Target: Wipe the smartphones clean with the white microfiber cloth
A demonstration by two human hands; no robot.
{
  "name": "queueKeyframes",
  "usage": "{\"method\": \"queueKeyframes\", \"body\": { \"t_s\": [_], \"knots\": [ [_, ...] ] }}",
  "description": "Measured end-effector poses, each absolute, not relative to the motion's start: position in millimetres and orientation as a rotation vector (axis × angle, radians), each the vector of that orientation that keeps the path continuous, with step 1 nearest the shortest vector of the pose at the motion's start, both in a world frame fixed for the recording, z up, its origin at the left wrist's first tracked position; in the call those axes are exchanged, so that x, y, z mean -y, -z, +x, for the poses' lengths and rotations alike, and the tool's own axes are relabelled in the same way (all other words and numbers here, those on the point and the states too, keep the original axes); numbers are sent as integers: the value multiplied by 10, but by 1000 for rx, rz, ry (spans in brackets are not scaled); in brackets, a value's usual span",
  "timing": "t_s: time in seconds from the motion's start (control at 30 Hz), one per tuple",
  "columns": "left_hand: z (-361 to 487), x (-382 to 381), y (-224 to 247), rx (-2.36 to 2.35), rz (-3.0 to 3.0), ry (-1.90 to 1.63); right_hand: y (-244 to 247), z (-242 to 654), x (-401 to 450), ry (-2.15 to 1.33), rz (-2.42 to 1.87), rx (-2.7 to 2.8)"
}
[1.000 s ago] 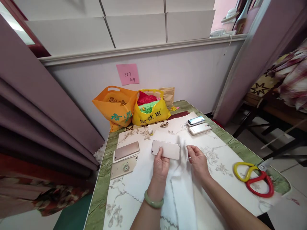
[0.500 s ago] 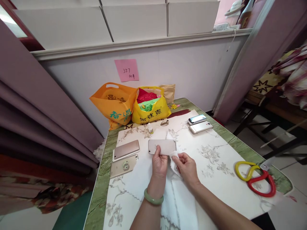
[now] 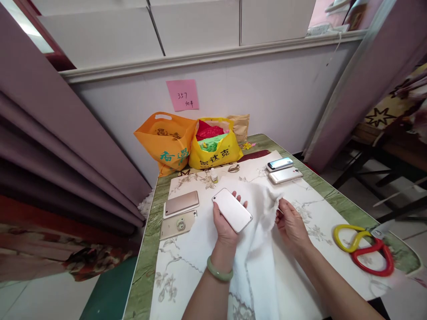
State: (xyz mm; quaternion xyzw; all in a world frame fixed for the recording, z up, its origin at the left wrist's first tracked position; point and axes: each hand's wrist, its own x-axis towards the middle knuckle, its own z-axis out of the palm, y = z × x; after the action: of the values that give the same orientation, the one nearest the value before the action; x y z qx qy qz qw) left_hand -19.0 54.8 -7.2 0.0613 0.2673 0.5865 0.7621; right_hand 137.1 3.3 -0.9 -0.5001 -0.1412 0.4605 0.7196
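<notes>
A silver phone [image 3: 232, 210], its back facing up, lies tilted in my left hand [image 3: 226, 226], whose thumb rests on one edge with fingertips showing past the far edge. My right hand [image 3: 292, 223] pinches the edge of a white cloth [image 3: 255, 249] and holds that part raised to the right of the phone. The cloth drapes down over the table between my arms. Left of the phone lie a rose-gold phone [image 3: 182, 203] and a gold phone with a ring on its back [image 3: 179, 225]. Two more phones, one dark-edged [image 3: 280, 164] and one silver [image 3: 286, 175], are at the back right.
An orange bag [image 3: 167, 141] and a yellow bag [image 3: 216, 153] with cloth inside stand at the table's back edge. A small bottle [image 3: 214, 175] and a metal clip-like item [image 3: 234, 168] lie before them. Scissors [image 3: 370, 246] with yellow and red handles lie at the right.
My right hand has moved right, away from the phone, lifting and spreading the cloth. The phone in my left hand has turned from level to slanted. The whole view has shifted slightly.
</notes>
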Motion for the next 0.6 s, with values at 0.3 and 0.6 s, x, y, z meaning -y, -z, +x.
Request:
{"method": "queueKeyframes", "body": {
  "t_s": [0.3,0.6],
  "knots": [
    [-172,-613,132,-583,142,-1096,23,1106,102,-764,-1333,1074],
    [-51,-543,59,-670,317,-1169,4,845,98,-414,-1295,1528]
  ]
}}
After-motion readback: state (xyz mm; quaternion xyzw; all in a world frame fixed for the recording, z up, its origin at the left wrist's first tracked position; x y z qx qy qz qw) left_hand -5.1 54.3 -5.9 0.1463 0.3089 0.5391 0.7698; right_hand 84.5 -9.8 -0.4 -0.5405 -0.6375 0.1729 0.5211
